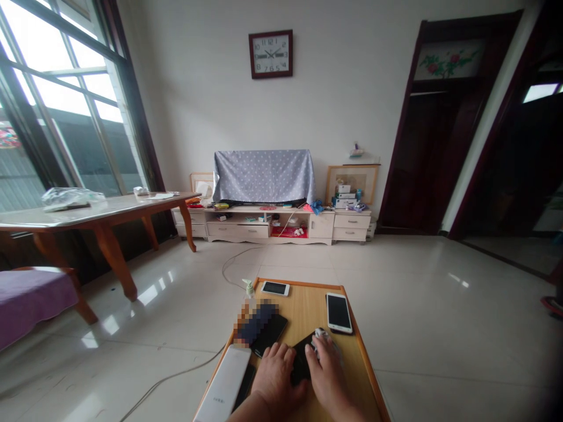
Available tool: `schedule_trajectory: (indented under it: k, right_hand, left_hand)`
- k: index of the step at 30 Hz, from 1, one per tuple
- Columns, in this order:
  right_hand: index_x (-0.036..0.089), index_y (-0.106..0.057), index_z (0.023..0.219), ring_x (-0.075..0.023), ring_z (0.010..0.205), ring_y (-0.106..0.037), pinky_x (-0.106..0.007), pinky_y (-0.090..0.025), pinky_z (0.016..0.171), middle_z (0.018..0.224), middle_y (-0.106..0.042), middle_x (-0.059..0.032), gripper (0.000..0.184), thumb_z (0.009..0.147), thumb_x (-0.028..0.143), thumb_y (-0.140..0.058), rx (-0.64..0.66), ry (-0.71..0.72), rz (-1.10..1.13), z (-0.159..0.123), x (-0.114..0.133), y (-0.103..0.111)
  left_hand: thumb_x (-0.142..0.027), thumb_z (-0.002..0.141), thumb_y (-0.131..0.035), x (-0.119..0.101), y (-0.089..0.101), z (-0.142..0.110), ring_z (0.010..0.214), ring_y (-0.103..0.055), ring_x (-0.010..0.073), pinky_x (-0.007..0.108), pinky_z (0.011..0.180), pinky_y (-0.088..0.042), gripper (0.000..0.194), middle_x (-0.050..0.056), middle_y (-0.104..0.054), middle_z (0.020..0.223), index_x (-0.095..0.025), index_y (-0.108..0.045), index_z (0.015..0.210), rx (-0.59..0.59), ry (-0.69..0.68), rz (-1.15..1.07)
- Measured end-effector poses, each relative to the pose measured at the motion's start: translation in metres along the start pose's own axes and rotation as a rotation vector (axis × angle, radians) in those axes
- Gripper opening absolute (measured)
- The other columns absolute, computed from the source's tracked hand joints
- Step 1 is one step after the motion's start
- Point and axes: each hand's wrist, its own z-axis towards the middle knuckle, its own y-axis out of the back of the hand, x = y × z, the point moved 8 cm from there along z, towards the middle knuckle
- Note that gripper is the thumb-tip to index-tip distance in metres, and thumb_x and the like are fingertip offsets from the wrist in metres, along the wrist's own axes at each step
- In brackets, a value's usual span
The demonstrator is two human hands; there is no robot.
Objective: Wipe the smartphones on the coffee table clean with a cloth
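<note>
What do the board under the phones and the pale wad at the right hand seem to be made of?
The board looks like light wood or veneer: yellowish grain, a slight sheen, a darker orange edge. The pale wad by the right hand looks soft and crumpled, so probably cloth or tissue; it is too small to tell which.

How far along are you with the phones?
Hard to tell what's done: the white-edged phone lies apart, maybe finished. In hand: the left hand holds a black phone, the right hand presses a white cloth on it. Remaining: perhaps the other black phone.
</note>
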Motion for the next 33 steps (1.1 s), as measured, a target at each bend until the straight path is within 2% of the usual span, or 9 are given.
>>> schedule_trajectory:
  k: [3, 5, 12, 14, 18, 22, 25, 27, 33]
  right_hand:
    - [0.020, -0.065, 0.133, -0.0353, 0.140, -0.046, -0.054, -0.043, 0.112, 0.147, -0.055, -0.0137, 0.056, 0.100, 0.056, -0.038, 0.125, 0.001, 0.071, -0.021, 0.010, -0.020]
    - [0.021, -0.063, 0.135, -0.0346, 0.142, -0.044, -0.053, -0.042, 0.114, 0.150, -0.052, -0.0122, 0.056, 0.100, 0.057, -0.040, 0.163, 0.016, 0.117, -0.027, 0.013, -0.025]
    - [0.017, -0.063, 0.134, -0.0335, 0.137, -0.050, -0.049, -0.047, 0.109, 0.142, -0.059, -0.0173, 0.062, 0.101, 0.060, -0.034, 0.038, -0.105, 0.133, -0.001, -0.013, -0.005]
    - [0.019, -0.064, 0.134, -0.0332, 0.138, -0.049, -0.049, -0.047, 0.110, 0.144, -0.058, -0.0151, 0.059, 0.101, 0.058, -0.035, 0.077, -0.069, 0.112, -0.009, -0.007, -0.012]
    - [0.024, -0.062, 0.138, -0.0324, 0.140, -0.046, -0.050, -0.042, 0.115, 0.146, -0.056, -0.0086, 0.050, 0.101, 0.051, -0.041, 0.238, 0.125, 0.063, -0.036, 0.021, -0.027]
    - [0.026, -0.060, 0.141, -0.0286, 0.141, -0.045, -0.048, -0.039, 0.117, 0.148, -0.054, -0.0060, 0.049, 0.104, 0.049, -0.036, 0.283, 0.147, 0.036, -0.027, 0.018, -0.013]
    - [0.019, -0.061, 0.139, -0.0304, 0.143, -0.043, -0.052, -0.035, 0.119, 0.150, -0.051, -0.0104, 0.053, 0.105, 0.047, -0.031, 0.230, 0.092, -0.024, -0.010, 0.003, 0.003]
    - [0.016, -0.061, 0.139, -0.0324, 0.143, -0.041, -0.053, -0.035, 0.118, 0.151, -0.050, -0.0134, 0.054, 0.105, 0.047, -0.032, 0.212, 0.082, -0.052, -0.010, 0.002, 0.005]
    - [0.023, -0.056, 0.144, -0.0322, 0.141, -0.044, -0.050, -0.038, 0.118, 0.150, -0.051, -0.0088, 0.049, 0.101, 0.043, -0.044, 0.419, 0.299, 0.022, -0.039, 0.036, -0.010]
  left_hand:
    - [-0.052, 0.078, -0.059, 0.001, -0.001, 0.001, 0.109, -0.054, 0.0298, 0.046, 0.101, -0.039, 0.037, 0.008, -0.064, 0.113, -0.027, -0.064, 0.105, 0.015, 0.015, 0.008]
    - [-0.052, 0.079, -0.058, 0.001, -0.001, 0.002, 0.108, -0.055, 0.0293, 0.045, 0.101, -0.039, 0.036, 0.007, -0.064, 0.113, -0.027, -0.064, 0.105, 0.021, 0.020, 0.018]
    - [-0.053, 0.074, -0.062, -0.001, 0.001, 0.000, 0.114, -0.051, 0.0309, 0.045, 0.102, -0.038, 0.045, 0.007, -0.063, 0.114, -0.028, -0.062, 0.112, 0.025, 0.001, 0.028]
    - [-0.053, 0.076, -0.060, 0.000, 0.000, 0.001, 0.114, -0.052, 0.0306, 0.045, 0.104, -0.037, 0.044, 0.007, -0.063, 0.115, -0.028, -0.062, 0.112, 0.021, 0.008, 0.027]
    - [-0.049, 0.076, -0.061, 0.001, -0.007, 0.003, 0.112, -0.053, 0.0295, 0.045, 0.105, -0.037, 0.039, 0.008, -0.062, 0.118, -0.027, -0.063, 0.109, 0.065, 0.011, 0.054]
    - [-0.050, 0.080, -0.057, -0.001, -0.005, 0.002, 0.113, -0.052, 0.0302, 0.046, 0.106, -0.036, 0.037, 0.008, -0.062, 0.115, -0.027, -0.063, 0.109, 0.042, 0.013, 0.054]
    - [-0.051, 0.076, -0.061, -0.004, -0.003, 0.001, 0.114, -0.051, 0.0314, 0.046, 0.106, -0.037, 0.043, 0.008, -0.062, 0.115, -0.027, -0.063, 0.111, 0.004, 0.004, 0.040]
    - [-0.051, 0.075, -0.062, -0.004, -0.003, 0.001, 0.114, -0.051, 0.0313, 0.045, 0.105, -0.037, 0.044, 0.007, -0.062, 0.115, -0.027, -0.063, 0.112, -0.005, -0.002, 0.037]
    - [-0.043, 0.073, -0.062, -0.001, -0.010, 0.004, 0.111, -0.053, 0.0298, 0.045, 0.104, -0.038, 0.039, 0.008, -0.062, 0.115, -0.025, -0.063, 0.107, 0.056, -0.001, 0.062]
